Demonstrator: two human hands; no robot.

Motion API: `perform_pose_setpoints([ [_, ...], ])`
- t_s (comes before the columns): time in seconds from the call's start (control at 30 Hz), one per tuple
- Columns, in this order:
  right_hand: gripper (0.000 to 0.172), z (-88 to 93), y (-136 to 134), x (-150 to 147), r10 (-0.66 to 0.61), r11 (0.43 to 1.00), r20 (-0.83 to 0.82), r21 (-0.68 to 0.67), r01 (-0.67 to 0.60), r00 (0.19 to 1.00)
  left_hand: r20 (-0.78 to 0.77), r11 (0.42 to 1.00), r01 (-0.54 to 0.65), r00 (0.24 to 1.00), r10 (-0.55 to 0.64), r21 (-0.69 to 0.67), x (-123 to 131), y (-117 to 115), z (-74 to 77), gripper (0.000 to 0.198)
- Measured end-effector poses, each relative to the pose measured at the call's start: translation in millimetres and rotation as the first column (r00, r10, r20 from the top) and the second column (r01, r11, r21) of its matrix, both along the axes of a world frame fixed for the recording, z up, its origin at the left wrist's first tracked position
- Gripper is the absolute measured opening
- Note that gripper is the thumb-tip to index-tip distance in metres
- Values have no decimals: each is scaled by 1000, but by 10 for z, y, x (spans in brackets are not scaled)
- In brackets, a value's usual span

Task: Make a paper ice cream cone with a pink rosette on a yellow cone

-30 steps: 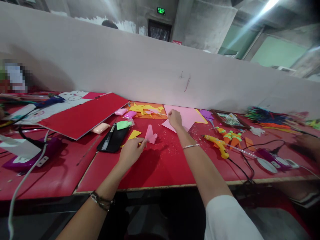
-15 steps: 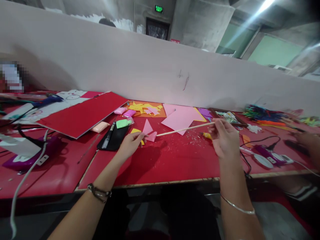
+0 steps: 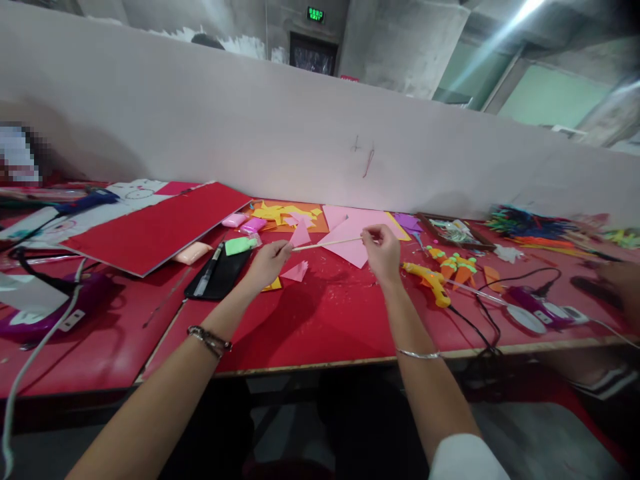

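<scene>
A thin pale stick (image 3: pixel 327 244) stretches nearly level between my two hands, above the red table. My left hand (image 3: pixel 270 265) pinches its left end between thumb and fingers. At the other end, the bent fingers of my right hand (image 3: pixel 383 252) close around the stick, and the part inside the grip is hidden. Pink paper sheets (image 3: pixel 353 250) lie behind the stick. A small cut pink piece (image 3: pixel 296 271) rests just right of my left hand. Beyond my right hand lies a yellow glue gun (image 3: pixel 430 280), with small orange-and-green figures (image 3: pixel 457 265) behind it.
A black phone-like slab (image 3: pixel 215 283) with a pen and a green clay packet (image 3: pixel 241 245) lies left. A big red board (image 3: pixel 160 227) slants behind it. Cords and a purple power strip (image 3: pixel 533 307) are at right, near another person's hand (image 3: pixel 617 277). A pale partition (image 3: pixel 300 133) closes the back.
My right hand has moved left, much nearer my left hand, and less of the stick shows between them. The left hand has risen slightly. The glue gun and orange figures are now uncovered.
</scene>
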State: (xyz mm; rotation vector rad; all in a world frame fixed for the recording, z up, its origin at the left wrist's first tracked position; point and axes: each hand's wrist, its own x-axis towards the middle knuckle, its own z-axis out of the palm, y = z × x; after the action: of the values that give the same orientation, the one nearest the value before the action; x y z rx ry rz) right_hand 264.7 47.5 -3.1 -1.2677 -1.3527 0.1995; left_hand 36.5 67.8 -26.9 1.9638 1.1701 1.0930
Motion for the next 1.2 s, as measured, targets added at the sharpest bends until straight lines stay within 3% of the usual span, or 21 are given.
perform_pose_setpoints([
  [0.07,17,-49,85,-64,-108,994,368,63,91,924,-56,998,-21,998,24,51,40,105,-40,28],
  [0.1,21,-80,119,-119,-85,996,500,58,64,862,-81,997,-20,996,26,71,59,142,-65,28],
  [0.17,27,-150,177,-256,137,991,636,-75,-115,759,-118,996,15,993,-5,83,83,183,-118,26],
  [0.27,37,-232,257,-441,443,896,564,-315,-313,697,-135,997,66,989,-59,49,68,185,-180,27],
  [0.4,22,-280,339,-472,583,808,455,-413,-421,673,-101,991,127,986,-130,-32,12,174,-218,31],
  [0.47,24,-300,355,-411,624,777,425,-432,-458,656,-88,986,152,984,-158,-69,16,179,-229,32],
  [0.57,28,-333,356,-305,631,770,383,-420,-481,675,-138,984,165,975,-172,-64,65,193,-246,32],
  [0.7,29,-355,355,-234,620,779,372,-397,-486,691,-234,986,159,961,-144,45,96,206,-266,32],
  [0.93,26,-369,345,-235,649,750,357,-445,-488,672,-135,978,191,970,-200,-77,-23,216,-299,34],
  [1.2,19,-393,319,-284,625,777,408,-410,-478,665,-270,983,170,952,-146,64,-33,211,-296,27],
])
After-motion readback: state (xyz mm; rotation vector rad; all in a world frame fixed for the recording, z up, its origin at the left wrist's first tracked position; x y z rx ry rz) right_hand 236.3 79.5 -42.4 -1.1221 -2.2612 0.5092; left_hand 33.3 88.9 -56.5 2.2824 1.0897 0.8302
